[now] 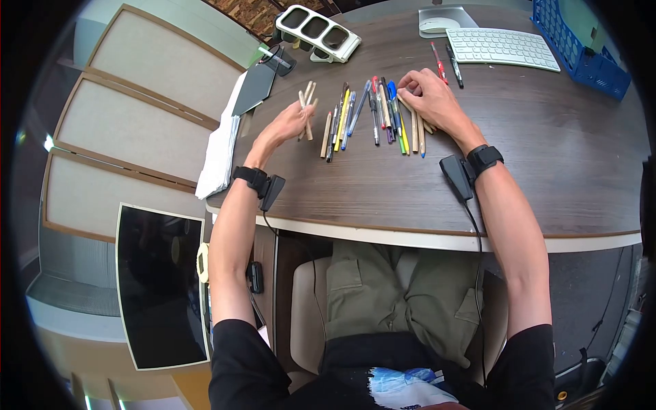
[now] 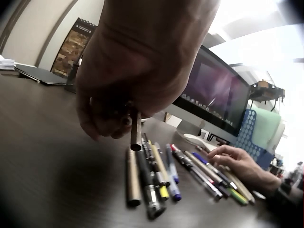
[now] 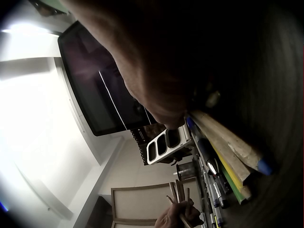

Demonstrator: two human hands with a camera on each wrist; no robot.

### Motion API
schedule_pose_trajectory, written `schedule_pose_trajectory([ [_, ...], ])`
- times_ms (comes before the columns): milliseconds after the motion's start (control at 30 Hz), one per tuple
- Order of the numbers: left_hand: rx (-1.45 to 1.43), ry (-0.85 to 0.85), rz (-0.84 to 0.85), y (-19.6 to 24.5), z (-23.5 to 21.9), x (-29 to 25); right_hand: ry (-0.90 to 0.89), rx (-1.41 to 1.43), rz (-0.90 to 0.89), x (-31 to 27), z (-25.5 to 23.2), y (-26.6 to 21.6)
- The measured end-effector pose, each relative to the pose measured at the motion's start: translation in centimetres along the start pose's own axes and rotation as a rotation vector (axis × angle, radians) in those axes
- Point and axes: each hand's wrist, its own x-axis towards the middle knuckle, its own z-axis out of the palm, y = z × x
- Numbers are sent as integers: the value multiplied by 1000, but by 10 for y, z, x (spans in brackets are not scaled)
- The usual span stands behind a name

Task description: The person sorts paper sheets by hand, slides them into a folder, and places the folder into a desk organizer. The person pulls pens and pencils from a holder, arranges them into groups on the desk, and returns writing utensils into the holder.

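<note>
My left hand (image 1: 290,121) grips several plain wooden pencils (image 1: 309,130), which stick out above and below its fingers. It is held left of a row of pens and pencils, where a wooden pencil (image 2: 133,183) lies nearest. On the right, my right hand (image 1: 437,102) has its thumb and fingers curled at the upper end of a wooden pencil (image 3: 223,135); its fingertips are partly hidden. Beside that hand lie a blue-capped pen (image 1: 392,91), a yellow pencil (image 1: 404,140) and a blue-tipped wooden pencil (image 1: 421,140).
A white three-slot holder (image 1: 318,31) stands at the back, with a dark mesh cup (image 1: 281,63) nearby. Red (image 1: 439,61) and black pens (image 1: 454,67) lie below the white keyboard (image 1: 502,48). A blue basket (image 1: 601,72) is far right. Papers (image 1: 220,157) edge the left side.
</note>
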Motion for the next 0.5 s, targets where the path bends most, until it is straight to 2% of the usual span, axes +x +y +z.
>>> schedule_pose_trajectory([
  [33,3,-2,-3,-20,1,4,0,4,2,0,0,0],
  [67,102,65,34,-48,4,15,-4,1,5,0,-1,0],
  [133,201,132,71,-59,8,16,-8,-1,7,-1,-2,-1],
  [200,511,171,-90,-43,14,1,-9,-2,16,-1,-2,-2],
  [333,575,121,-146,-14,16,-16,-20,-5,13,0,-3,-4],
  [367,572,123,-150,-18,18,-16,-20,-10,17,0,-3,-4],
  [433,590,229,-4,-24,21,-18,-24,-14,23,0,-3,-4],
  [500,575,249,2,-13,25,-29,-25,-17,26,1,-1,-1],
])
